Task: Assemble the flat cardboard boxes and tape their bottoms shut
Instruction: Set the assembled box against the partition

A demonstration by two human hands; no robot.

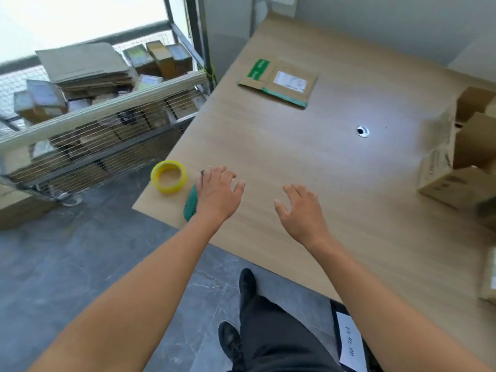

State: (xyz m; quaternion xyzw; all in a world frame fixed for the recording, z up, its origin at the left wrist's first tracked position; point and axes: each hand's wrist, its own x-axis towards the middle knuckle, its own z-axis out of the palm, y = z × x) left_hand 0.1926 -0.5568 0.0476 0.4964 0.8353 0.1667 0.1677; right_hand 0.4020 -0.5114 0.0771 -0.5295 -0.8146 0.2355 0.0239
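Yellow tape roll (pixel 168 176) at table's (pixel 322 162) near-left corner, green tool (pixel 190 204) beside it, L hand (pixel 218 193) & R hand (pixel 299 210) w/ fingers (pixel 239 186) spread, released, flat box (pixel 279 83) nr far edge

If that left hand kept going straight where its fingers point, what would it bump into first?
Probably the flat cardboard box with green strips, after a stretch of bare table. The left hand is open, and depth is hard to judge.
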